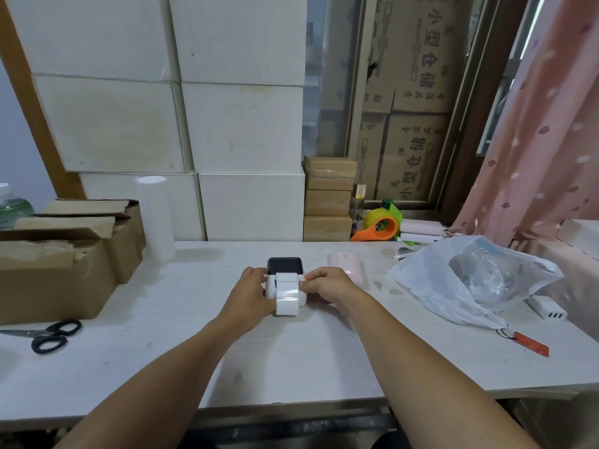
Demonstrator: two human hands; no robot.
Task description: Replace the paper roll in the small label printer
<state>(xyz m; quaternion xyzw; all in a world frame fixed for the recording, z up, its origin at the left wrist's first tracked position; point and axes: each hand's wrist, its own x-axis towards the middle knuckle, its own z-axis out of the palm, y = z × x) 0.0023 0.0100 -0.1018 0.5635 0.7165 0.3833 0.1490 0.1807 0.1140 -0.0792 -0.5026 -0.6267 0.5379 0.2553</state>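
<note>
A small white label printer (271,286) with a raised black lid (284,265) stands on the white table (291,358). A white paper roll (287,298) sits at its front, with a strip of paper running up into the printer. My left hand (251,294) grips the printer's left side. My right hand (327,283) holds the right side, fingertips pinching at the paper's edge near something orange.
Open cardboard boxes (61,254) and black scissors (53,335) lie at the left. A tall white roll (155,218) stands behind them. A pink device (346,265), an orange tape dispenser (379,228), a plastic bag (470,280) and a white charger (547,307) are at the right.
</note>
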